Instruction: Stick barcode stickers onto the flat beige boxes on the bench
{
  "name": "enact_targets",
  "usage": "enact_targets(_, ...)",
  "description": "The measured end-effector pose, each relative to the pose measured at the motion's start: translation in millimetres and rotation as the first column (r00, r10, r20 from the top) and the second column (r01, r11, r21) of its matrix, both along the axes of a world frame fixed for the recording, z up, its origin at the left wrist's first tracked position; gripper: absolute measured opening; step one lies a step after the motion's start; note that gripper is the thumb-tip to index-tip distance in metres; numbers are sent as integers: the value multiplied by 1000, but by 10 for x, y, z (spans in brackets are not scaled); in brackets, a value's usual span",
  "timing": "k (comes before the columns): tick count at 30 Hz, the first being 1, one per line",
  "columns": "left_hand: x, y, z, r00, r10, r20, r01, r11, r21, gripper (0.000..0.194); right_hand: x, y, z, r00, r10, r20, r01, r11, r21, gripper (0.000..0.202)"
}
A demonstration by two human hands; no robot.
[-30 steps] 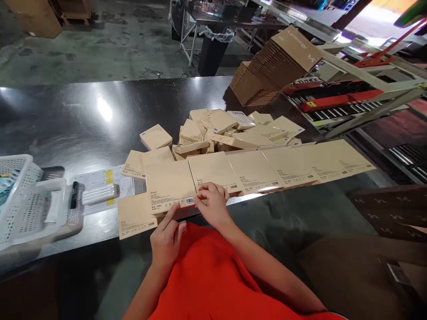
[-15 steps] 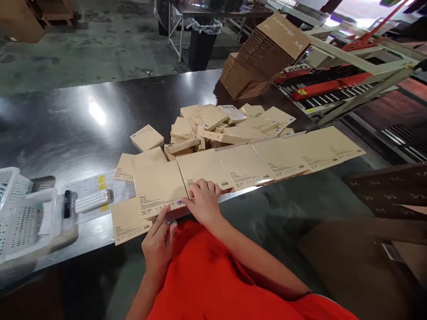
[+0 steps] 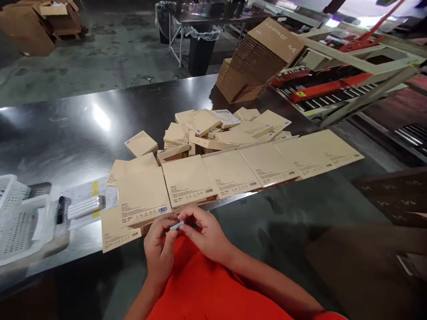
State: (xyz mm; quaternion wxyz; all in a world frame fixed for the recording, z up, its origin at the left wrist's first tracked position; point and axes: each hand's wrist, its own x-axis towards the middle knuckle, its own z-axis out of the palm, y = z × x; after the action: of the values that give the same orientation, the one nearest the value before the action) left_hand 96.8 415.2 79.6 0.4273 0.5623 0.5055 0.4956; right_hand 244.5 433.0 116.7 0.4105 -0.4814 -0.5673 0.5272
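Just in front of the table's near edge, my left hand (image 3: 160, 244) and my right hand (image 3: 207, 233) meet. Between their fingertips they pinch a small pale-blue strip (image 3: 176, 226); its kind is too small to tell. Right behind the hands lies a beige flat box (image 3: 143, 189) with printed text and a barcode label at its lower right corner. A row of similar boxes (image 3: 230, 171) runs to the right along the edge. Another box (image 3: 116, 231) sticks out at the row's left end, partly under its neighbour.
Loose beige boxes (image 3: 207, 122) form a heap behind the row. To the left are a white plastic basket (image 3: 16, 231), a black marker (image 3: 60, 210), a clear-wrapped bundle (image 3: 85, 207) and printed sheets (image 3: 110, 191). Folded cartons (image 3: 256, 58) lean at the back, beside a conveyor (image 3: 333, 84).
Both hands have left the boxes and come together near my body, now pinching the pale-blue strip. A barcode label shows clearly on the box nearest them. The view has shifted slightly.
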Motion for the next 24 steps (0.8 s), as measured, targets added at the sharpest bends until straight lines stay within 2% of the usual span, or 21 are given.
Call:
enact_targets(3,176,15,6,995,-58,87,65,995,-81,25,193,9,-3,998,-62,-8,61,998,-27,11)
enact_targets(6,350,35,53,997,-73,35,76,991,-113,8,391,19,-19,997,-83,-8,82,996,-44,9)
enact_targets(9,519,70,105,997,-59,-48,54,992,-115,10,542,23,-21,997,-71,0,71,995,-63,4)
enact_targets(12,654,103,126,980,-50,-193,45,999,-28,12,650,23,-12,996,-64,56,66,997,-31,13)
enact_targets(16,737,121,86,929,-18,-370,66,991,117,23,810,80,-12,984,-121,133,104,987,125,14)
enact_targets(18,739,123,35,901,21,-433,73,977,200,21,907,163,-30,950,-222,221,187,968,168,14)
enact_targets(20,728,126,-30,872,51,-486,96,957,272,17,988,271,-68,865,-311,395,268,950,162,13)
enact_targets(22,714,133,-97,846,44,-532,129,950,284,15,1025,371,-125,781,-291,553,278,954,110,12)
enact_targets(24,702,144,-153,830,23,-557,148,954,261,17,1011,435,-193,739,-226,635,251,967,52,15)
